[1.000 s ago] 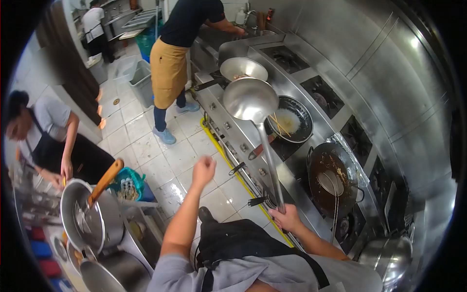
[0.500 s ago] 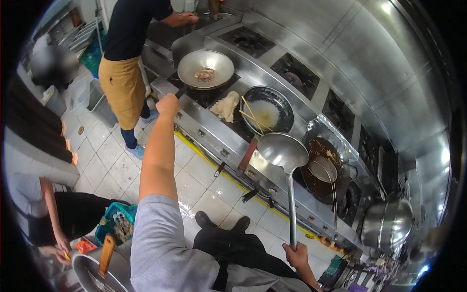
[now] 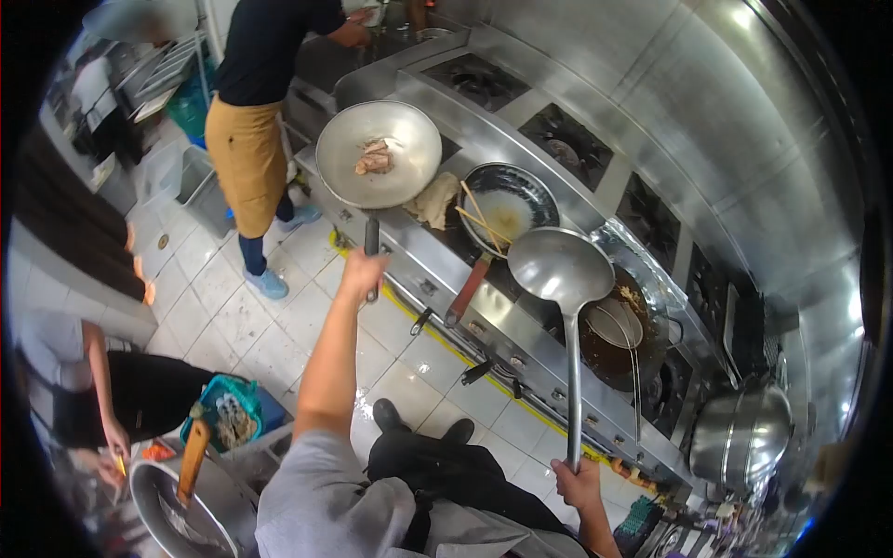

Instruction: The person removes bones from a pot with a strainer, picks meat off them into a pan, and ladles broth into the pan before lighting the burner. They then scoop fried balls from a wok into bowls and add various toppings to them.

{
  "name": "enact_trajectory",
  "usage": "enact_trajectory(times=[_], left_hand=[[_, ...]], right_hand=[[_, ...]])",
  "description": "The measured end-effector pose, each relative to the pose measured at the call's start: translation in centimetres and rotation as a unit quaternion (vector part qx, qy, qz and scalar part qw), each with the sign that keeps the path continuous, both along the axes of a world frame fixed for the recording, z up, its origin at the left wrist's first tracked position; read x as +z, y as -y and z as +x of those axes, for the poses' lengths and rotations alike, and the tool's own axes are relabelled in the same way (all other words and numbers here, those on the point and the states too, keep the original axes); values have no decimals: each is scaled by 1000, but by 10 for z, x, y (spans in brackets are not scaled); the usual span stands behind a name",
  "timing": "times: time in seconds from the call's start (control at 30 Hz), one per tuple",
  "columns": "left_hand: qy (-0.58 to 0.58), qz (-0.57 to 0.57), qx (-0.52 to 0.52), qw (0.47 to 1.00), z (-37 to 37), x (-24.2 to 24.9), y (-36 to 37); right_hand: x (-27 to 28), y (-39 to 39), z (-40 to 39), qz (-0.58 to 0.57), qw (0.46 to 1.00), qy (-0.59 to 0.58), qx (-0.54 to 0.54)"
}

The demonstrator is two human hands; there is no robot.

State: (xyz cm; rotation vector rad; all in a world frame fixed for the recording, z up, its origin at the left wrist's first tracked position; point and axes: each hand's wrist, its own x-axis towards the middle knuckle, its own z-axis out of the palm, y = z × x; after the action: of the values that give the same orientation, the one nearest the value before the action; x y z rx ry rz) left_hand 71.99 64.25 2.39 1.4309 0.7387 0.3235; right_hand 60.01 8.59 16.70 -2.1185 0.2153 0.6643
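Note:
My left hand is wrapped round the dark handle of a wok. The wok hangs at the front of the stove, tipped toward me, with a small heap of brownish meat-like pieces in it. In my right hand is the long handle of a big steel ladle. Its bowl is raised over the stove, and I see nothing in it. Beyond the ladle, a dark pan with a red-brown handle has chopsticks across it. A crumpled beige cloth lies between wok and pan.
A wok of dark oil with a wire strainer stands right of the ladle. Bare burners line the back. A person in a tan apron stands far left; another crouches lower left near a teal basket and a metal pot.
My left hand has drawn the wok toward me off its burner and tilted it. The ladle in my right hand has shifted right and slightly up.

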Motion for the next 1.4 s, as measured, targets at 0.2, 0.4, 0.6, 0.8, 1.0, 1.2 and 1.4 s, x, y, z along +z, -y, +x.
enact_trajectory(times=[0.2,0.4,0.6,0.8,1.0,1.2,1.4], left_hand=[[-87,29,48,995,-184,33,110],[-147,-49,81,985,-292,78,258],[-131,-96,181,970,-345,74,377],[-112,-124,261,951,-379,81,441],[-103,-167,284,939,-412,89,483],[-89,-197,323,921,-446,119,551],[-85,-222,367,899,-462,117,616]], right_hand=[[39,-19,71,-57,976,47,204],[42,-50,140,-124,834,255,473],[40,-66,150,-164,675,352,627],[39,-52,125,-128,611,411,664],[45,-57,110,-58,605,362,707],[66,-93,79,74,616,159,768],[124,-173,-45,109,456,82,879]])
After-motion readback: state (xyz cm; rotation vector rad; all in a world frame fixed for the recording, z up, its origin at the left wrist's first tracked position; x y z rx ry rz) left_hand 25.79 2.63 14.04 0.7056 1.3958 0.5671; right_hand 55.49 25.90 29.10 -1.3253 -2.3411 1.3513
